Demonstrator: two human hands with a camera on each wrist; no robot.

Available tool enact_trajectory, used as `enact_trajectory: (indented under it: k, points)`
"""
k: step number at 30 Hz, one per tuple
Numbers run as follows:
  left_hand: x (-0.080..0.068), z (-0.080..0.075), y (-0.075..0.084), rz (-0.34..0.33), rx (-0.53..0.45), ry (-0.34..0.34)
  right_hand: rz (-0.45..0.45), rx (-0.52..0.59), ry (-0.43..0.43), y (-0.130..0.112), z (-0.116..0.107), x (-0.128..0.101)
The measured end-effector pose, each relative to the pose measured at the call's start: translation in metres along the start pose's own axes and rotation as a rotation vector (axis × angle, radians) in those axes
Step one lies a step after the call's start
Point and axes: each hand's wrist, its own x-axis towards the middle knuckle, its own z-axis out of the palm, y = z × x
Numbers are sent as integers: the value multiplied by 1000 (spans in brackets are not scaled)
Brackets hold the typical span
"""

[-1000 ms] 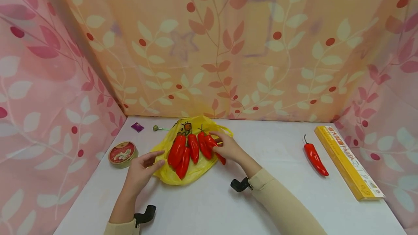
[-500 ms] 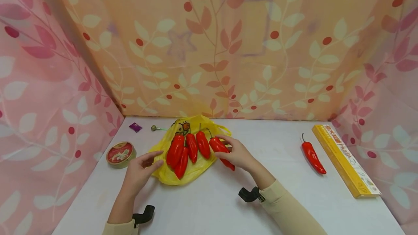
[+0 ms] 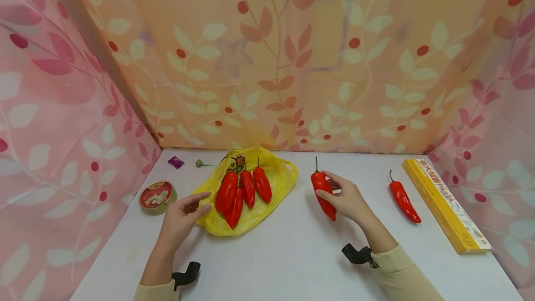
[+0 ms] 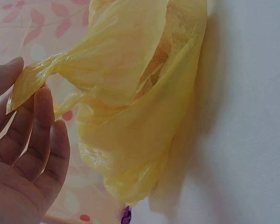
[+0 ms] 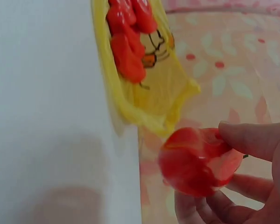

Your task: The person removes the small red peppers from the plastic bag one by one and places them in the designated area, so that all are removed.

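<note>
A white tabletop [image 3: 271, 264] carried a long yellow cardboard pasta box [image 3: 444, 205] at its right edge and a crumpled yellow plastic bag [image 3: 281, 176] with four red peppers on it. The left hand [image 3: 180, 220] lay at the bag's near corner, fingers straight and slightly apart. The right hand [image 3: 346, 197], fingers curled, gripped a glossy red pepper [image 3: 322, 188] right of the bag, between it and another red pepper [image 3: 403, 198]. A small round red tin [image 3: 156, 196] sat left.

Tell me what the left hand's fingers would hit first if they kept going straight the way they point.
Probably the yellow bag: the left hand points its fingers at the bag's near edge, already at or touching it. Just beyond lie the red peppers on the bag.
</note>
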Motion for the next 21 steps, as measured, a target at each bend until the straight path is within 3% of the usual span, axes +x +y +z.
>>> enact_trajectory:
  k: [10,21]
  points:
    - [1,1,2,-10,11,-2,20,-101,73,37,-59,-14]
    - [1,1,1,-2,4,-4,50,-291,133,78,-87,-18]
